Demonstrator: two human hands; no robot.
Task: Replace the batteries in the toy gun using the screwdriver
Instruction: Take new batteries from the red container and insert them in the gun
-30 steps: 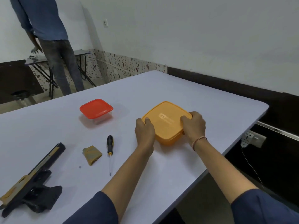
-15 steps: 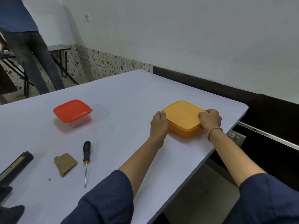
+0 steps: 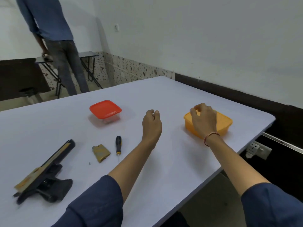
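Nearest, at the left, the toy gun (image 3: 44,176) lies on its side on the table (image 3: 172,161), barrel pointing away. Just beyond it a tiny screw (image 3: 89,163) lies loose, with the battery cover (image 3: 100,153) beside it and the screwdriver (image 3: 118,144) just right of that, handle far.

The screw is the weak spot. The left forearm crosses the table close to it, and a sweep of the sleeve could flick it to the floor, leaving the cover with nothing to fasten it.

Further out, the left hand (image 3: 151,124) hangs above bare table, fingers loosely curled and holding nothing I can see. The right hand (image 3: 204,119) is over the near left part of the orange box (image 3: 224,123), fingers loosely bent. I cannot tell if it touches the lid.

That box sits near the right edge, so a careless push could send it off. Its lid is on and its walls are opaque, so its contents are hidden. The red-lidded box (image 3: 105,109), far of the screwdriver, is closed too. Its body looks clear, but I cannot make out anything inside.

Beyond the table a person (image 3: 55,38) stands at another table.
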